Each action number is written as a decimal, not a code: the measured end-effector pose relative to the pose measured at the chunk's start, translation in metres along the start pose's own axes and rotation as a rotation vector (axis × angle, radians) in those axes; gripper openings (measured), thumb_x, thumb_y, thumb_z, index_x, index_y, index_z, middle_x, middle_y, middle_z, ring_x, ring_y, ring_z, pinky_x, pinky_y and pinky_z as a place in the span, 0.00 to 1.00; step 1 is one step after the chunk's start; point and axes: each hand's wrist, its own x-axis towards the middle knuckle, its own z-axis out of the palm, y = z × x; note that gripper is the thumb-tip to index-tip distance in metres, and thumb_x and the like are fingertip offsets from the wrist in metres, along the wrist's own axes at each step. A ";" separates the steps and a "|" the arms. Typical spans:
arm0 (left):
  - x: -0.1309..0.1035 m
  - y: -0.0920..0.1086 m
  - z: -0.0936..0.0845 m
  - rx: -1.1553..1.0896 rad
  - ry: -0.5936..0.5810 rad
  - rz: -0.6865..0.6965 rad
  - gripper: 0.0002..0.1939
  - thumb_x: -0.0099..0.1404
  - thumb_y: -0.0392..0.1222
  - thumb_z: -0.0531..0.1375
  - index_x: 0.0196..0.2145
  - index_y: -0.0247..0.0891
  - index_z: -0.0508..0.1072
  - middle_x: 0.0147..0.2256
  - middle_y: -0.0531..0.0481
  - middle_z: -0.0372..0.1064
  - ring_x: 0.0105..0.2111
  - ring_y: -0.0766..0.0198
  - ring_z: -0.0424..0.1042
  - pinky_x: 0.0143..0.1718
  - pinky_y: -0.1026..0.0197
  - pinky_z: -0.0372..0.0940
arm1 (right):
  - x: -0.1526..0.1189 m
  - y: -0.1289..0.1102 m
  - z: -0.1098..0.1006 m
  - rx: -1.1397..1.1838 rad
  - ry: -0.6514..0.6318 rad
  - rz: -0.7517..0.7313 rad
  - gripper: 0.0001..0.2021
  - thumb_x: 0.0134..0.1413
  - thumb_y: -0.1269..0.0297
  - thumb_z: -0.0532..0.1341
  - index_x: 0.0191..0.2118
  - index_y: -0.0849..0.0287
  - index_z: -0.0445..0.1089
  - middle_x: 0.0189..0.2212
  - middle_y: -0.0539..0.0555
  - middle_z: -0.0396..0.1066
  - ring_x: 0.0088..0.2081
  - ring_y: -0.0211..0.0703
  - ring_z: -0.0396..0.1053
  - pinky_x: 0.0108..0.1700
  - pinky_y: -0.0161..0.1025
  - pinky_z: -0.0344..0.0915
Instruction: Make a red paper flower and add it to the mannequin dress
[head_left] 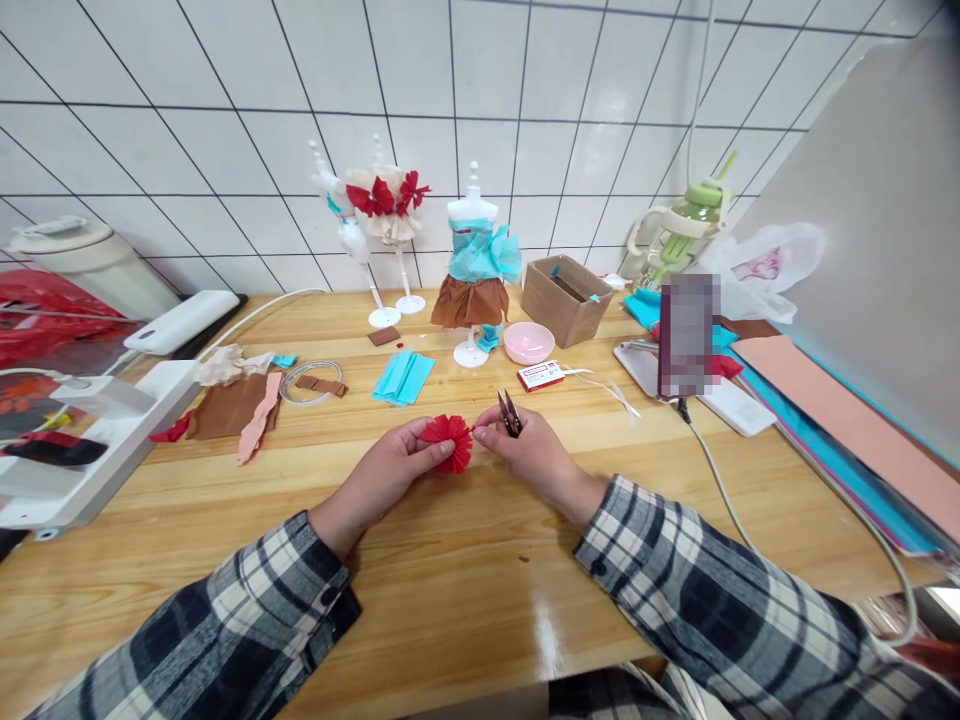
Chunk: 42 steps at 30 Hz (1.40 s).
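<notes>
I count: 2 hands [409, 448] [536, 450] | 1 red rosette [458, 436] | 1 pair of snips [511, 415] | 3 mini dress forms [472, 212] | 1 pink bowl [529, 343] | 1 cardboard box [559, 311] | 1 power strip [139, 432] | 1 green-lidded bottle [703, 198]

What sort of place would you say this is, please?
It is probably a small craft workspace: a dressed mannequin, coloured sheets and the red rosette in the left hand suggest so.

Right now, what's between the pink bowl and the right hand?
In the head view, a small red-and-white pack lies between the pink bowl and the right hand; the snips in that hand point up beside it.
</notes>
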 end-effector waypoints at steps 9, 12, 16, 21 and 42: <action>-0.001 0.002 0.001 0.043 0.003 -0.006 0.16 0.54 0.45 0.66 0.39 0.36 0.73 0.35 0.49 0.75 0.34 0.62 0.72 0.38 0.61 0.63 | -0.001 0.000 0.000 0.031 -0.021 0.001 0.15 0.46 0.53 0.64 0.35 0.61 0.72 0.17 0.42 0.51 0.17 0.29 0.48 0.18 0.31 0.48; -0.001 0.001 0.001 0.060 0.009 -0.011 0.17 0.53 0.46 0.66 0.39 0.36 0.73 0.36 0.48 0.75 0.35 0.61 0.72 0.39 0.61 0.64 | 0.000 0.002 0.000 0.052 0.008 -0.017 0.14 0.46 0.54 0.64 0.32 0.60 0.69 0.17 0.42 0.50 0.18 0.29 0.48 0.18 0.31 0.48; -0.001 0.002 0.002 0.068 0.030 -0.018 0.16 0.52 0.46 0.67 0.37 0.36 0.73 0.36 0.49 0.76 0.34 0.62 0.72 0.40 0.60 0.64 | -0.001 0.000 0.000 0.149 0.050 -0.003 0.14 0.45 0.54 0.65 0.32 0.59 0.67 0.19 0.42 0.53 0.17 0.29 0.49 0.16 0.30 0.48; -0.002 0.003 0.003 0.018 0.046 -0.013 0.17 0.53 0.46 0.66 0.39 0.36 0.73 0.36 0.48 0.75 0.33 0.63 0.72 0.38 0.61 0.64 | -0.002 -0.005 -0.001 0.206 0.051 0.100 0.19 0.53 0.47 0.56 0.37 0.60 0.69 0.16 0.41 0.47 0.15 0.28 0.43 0.15 0.30 0.44; -0.006 0.008 0.008 0.074 0.045 0.050 0.23 0.54 0.47 0.66 0.46 0.38 0.70 0.43 0.45 0.74 0.42 0.56 0.73 0.43 0.57 0.65 | 0.000 0.000 0.001 -0.102 -0.100 -0.004 0.29 0.43 0.69 0.62 0.54 0.58 0.57 0.26 0.45 0.66 0.25 0.34 0.61 0.31 0.34 0.59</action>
